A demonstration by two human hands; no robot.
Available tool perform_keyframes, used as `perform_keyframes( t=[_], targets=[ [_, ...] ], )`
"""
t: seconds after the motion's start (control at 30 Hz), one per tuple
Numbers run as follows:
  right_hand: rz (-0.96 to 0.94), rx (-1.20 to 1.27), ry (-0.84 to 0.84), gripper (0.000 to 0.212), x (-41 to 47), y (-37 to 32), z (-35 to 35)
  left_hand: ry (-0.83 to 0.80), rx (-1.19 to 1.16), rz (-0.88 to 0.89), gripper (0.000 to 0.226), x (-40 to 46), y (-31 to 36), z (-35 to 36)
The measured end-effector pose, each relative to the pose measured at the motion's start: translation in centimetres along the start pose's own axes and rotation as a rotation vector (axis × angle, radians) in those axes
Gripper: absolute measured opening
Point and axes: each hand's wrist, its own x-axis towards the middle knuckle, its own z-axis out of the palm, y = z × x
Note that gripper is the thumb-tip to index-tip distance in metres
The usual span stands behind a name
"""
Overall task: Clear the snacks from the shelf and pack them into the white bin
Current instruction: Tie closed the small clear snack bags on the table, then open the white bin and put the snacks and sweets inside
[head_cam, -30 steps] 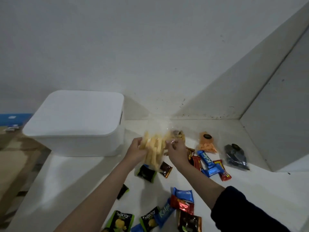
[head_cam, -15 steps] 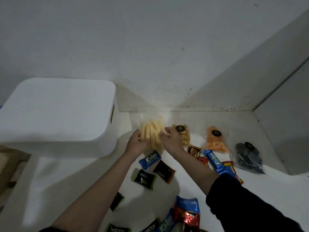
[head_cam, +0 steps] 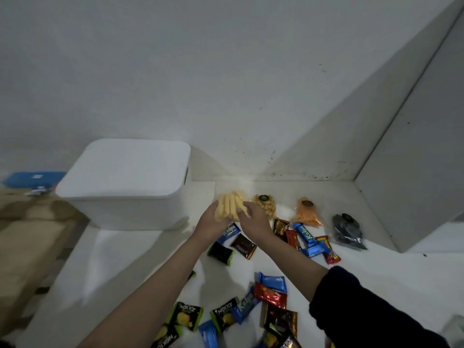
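Observation:
A clear bag of pale yellow stick snacks point(head_cam: 229, 204) is held between both hands near the back of the white shelf point(head_cam: 130, 257). My left hand point(head_cam: 212, 222) grips its left side and my right hand point(head_cam: 252, 217) holds its right side. The white bin point(head_cam: 125, 197) stands to the left with its lid point(head_cam: 125, 168) on. Several small wrapped snacks lie on the shelf, among them a blue Kalpa bar point(head_cam: 229, 232), a black packet point(head_cam: 220, 252) and a brown packet point(head_cam: 244, 246).
Clear bags of brown nuts point(head_cam: 266, 205), orange crisps point(head_cam: 306, 214) and dark snacks point(head_cam: 347, 232) lie along the back right. More wrapped packets point(head_cam: 272, 295) lie near the front. A grey side wall point(head_cam: 414, 172) closes the right. A blue box point(head_cam: 32, 178) lies far left.
The bag of stick snacks stays between both hands at about the same spot on the shelf. The camera view has shifted, so the bin appears further right and lower.

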Motion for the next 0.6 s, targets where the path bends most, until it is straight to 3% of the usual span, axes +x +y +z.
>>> perform_keyframes(
  t=[0.2,0.6],
  targets=[
    [-0.074,0.045,-0.046,0.045,-5.0,-1.7,-1.1,0.137,0.033,0.004,0.07,-6.0,1.0,-0.6],
    [-0.105,0.093,-0.107,0.044,-9.9,-2.4,-0.9,0.277,-0.075,-0.079,0.062,-11.4,-1.2,-2.0]
  ],
)
